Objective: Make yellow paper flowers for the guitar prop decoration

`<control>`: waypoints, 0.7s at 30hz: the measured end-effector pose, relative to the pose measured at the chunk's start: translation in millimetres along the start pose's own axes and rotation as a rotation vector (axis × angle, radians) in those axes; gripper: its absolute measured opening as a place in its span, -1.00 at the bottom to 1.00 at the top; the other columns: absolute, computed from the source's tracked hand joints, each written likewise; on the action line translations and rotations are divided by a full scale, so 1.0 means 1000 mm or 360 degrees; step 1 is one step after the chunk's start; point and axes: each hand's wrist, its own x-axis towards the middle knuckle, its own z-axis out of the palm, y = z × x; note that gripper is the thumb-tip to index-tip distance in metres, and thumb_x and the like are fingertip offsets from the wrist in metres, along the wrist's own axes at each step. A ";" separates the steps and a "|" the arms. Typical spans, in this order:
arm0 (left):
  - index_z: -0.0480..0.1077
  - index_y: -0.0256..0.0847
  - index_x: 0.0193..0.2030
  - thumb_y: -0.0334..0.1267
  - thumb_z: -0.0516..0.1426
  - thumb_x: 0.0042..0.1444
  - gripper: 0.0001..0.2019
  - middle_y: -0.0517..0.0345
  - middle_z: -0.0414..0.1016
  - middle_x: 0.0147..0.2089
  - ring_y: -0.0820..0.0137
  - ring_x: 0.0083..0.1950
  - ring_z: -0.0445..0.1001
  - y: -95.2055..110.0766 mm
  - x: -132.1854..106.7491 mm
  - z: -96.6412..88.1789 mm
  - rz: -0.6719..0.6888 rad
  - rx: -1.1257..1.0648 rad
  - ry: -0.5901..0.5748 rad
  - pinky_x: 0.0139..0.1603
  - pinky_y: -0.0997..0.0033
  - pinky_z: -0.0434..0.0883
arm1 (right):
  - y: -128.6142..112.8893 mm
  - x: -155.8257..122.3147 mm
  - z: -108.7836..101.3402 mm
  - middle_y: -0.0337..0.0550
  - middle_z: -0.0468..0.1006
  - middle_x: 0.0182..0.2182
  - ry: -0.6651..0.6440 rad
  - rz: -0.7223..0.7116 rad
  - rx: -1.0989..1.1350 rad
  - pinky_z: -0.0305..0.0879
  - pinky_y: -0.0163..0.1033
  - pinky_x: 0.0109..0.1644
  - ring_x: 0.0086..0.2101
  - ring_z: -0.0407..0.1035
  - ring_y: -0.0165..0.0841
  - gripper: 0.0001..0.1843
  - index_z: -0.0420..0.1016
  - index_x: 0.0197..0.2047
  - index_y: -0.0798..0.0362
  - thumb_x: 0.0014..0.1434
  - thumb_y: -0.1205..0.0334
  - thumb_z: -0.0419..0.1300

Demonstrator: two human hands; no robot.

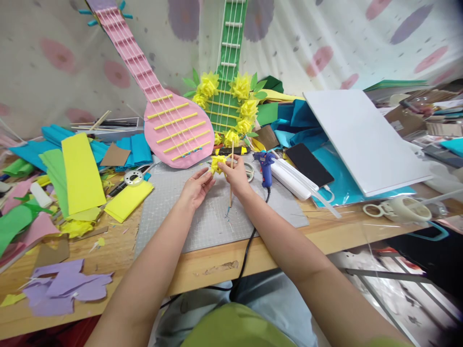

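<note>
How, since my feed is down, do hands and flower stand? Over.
Left hand pinches yellow crepe-paper flower; right hand holds thin wooden stick upright over grey cutting mat. Blue glue gun lies right, apart.

No legible text, apparently.

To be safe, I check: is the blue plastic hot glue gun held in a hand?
No, the blue plastic hot glue gun rests untouched beside the right hand.
</note>
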 end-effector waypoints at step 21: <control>0.31 -0.24 -0.24 -0.41 0.29 -0.26 -0.62 0.18 0.50 -0.44 0.48 -0.44 0.48 -0.003 -0.004 -0.001 0.0664 0.0318 0.0048 -0.25 0.40 0.44 | -0.004 -0.003 -0.001 -0.26 0.40 -0.41 -0.0079 0.0197 0.0011 0.08 -0.44 -0.56 -0.47 0.30 -0.48 -0.35 0.06 -0.17 0.01 -0.27 0.10 0.33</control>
